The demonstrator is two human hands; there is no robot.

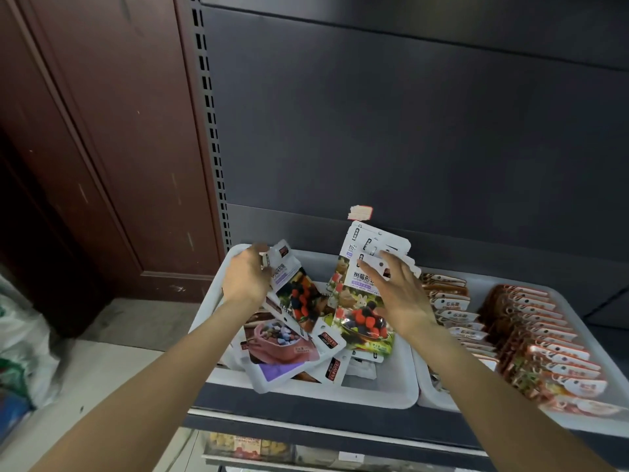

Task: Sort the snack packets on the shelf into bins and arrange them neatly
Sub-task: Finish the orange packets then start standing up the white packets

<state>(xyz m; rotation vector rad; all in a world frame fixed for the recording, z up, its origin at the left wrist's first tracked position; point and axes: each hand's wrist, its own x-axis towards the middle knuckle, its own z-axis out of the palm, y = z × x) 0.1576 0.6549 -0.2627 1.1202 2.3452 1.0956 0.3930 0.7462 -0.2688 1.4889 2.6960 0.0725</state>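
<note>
A white bin (384, 391) on the shelf holds a loose heap of snack packets. My left hand (246, 275) grips the top of a berry-print packet (301, 296) at the bin's left. My right hand (400, 294) has its fingers spread and presses against a stack of upright berry packets (366, 303) leaning toward the back. A packet with a pink bowl picture (282, 342) lies flat below my left hand, over other packets.
A second white bin (563, 303) to the right holds two neat rows of packets, white-topped (456, 316) and red-brown (544, 342). The dark shelf back panel (408, 131) rises behind. A brown door (102, 148) and bags (20, 342) are at the left. A lower shelf (252, 446) holds more goods.
</note>
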